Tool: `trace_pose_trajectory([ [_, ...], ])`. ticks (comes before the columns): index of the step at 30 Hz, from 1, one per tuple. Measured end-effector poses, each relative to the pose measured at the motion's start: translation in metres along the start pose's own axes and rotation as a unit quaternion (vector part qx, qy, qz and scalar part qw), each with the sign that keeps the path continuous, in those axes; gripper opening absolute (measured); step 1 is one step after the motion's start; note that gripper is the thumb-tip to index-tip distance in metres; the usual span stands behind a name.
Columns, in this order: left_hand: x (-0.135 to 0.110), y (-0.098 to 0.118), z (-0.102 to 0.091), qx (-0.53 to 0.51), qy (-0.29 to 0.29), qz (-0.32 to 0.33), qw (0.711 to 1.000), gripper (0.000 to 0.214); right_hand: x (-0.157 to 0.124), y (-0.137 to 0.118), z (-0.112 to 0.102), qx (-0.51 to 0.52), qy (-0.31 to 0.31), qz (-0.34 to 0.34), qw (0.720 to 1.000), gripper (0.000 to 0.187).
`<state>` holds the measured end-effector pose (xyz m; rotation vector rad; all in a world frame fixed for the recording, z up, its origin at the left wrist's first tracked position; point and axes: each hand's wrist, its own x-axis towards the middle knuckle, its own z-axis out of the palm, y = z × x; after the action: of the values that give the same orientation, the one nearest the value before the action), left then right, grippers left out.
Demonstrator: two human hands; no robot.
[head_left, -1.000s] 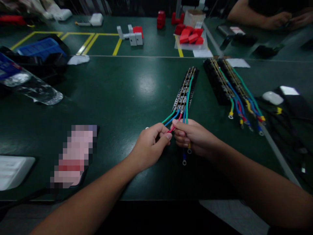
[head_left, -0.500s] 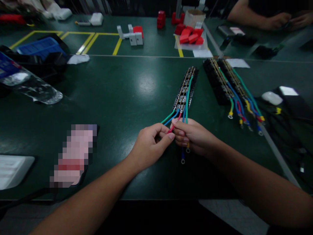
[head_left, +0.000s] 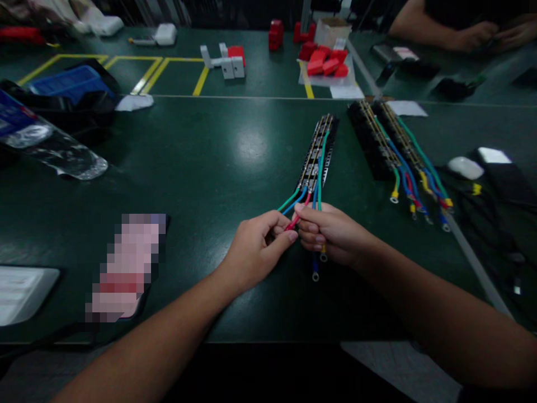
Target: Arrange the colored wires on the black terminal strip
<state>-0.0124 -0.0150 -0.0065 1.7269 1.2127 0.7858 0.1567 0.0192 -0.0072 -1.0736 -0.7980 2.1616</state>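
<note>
A long black socket strip (head_left: 312,162) with brass-coloured bars lies on the green table, with green, blue and red wires coming from its near end. My left hand (head_left: 260,243) is closed on the red wire (head_left: 292,223) near its end, and the green and blue wires on the left run in under its fingers. My right hand (head_left: 331,229) pinches the same red wire closer to the strip. Blue and green wires pass through its curled fingers, and two ring terminals (head_left: 315,275) stick out below them.
Two more wired strips (head_left: 373,137) lie to the right, beside a white mouse (head_left: 465,167) and black cables. At left are a phone (head_left: 130,257), a plastic bottle (head_left: 59,148) and a blue tray (head_left: 73,81). Red parts (head_left: 329,61) lie at the back; another person's hands (head_left: 482,36) are at far right.
My left thumb and fingertips have shifted slightly left along the red wire, so more of its end shows. My right hand keeps nearly the same place.
</note>
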Motion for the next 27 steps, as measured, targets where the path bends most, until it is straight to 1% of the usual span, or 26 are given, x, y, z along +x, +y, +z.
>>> trace_pose_trajectory([
  [2, -0.0012, 0.0002, 0.0017, 0.027, 0.023, 0.008, 0.999, 0.013, -0.0004, 0.0014, 0.0009, -0.012, 0.014, -0.012, 1.0, 0.031],
  [6, -0.0033, -0.0002, 0.0051, 0.118, 0.094, 0.058, 0.987, 0.011, -0.001, 0.0042, 0.0025, -0.027, 0.032, -0.038, 0.998, 0.03],
  [8, -0.0036, -0.0007, 0.0058, 0.144, 0.108, 0.077, 0.981, 0.011, -0.001, 0.0048, 0.0028, -0.034, 0.037, -0.044, 0.998, 0.029],
  [15, -0.0034, -0.0039, 0.0051, 0.178, 0.117, 0.104, 0.972, 0.011, -0.0007, 0.0044, 0.005, -0.048, 0.049, -0.046, 0.997, 0.029],
  [19, -0.0047, -0.0032, 0.005, 0.18, 0.113, 0.104, 0.972, 0.013, -0.0006, 0.0046, 0.005, -0.04, 0.042, -0.044, 0.997, 0.029],
  [23, -0.0052, -0.0001, 0.0052, 0.172, 0.092, 0.089, 0.977, 0.018, -0.0004, 0.0045, 0.0035, -0.024, 0.022, -0.032, 0.999, 0.03],
  [27, -0.005, 0.0018, 0.0048, 0.147, 0.072, 0.088, 0.983, 0.018, -0.0005, 0.0036, 0.0039, -0.017, 0.019, -0.025, 0.999, 0.03],
])
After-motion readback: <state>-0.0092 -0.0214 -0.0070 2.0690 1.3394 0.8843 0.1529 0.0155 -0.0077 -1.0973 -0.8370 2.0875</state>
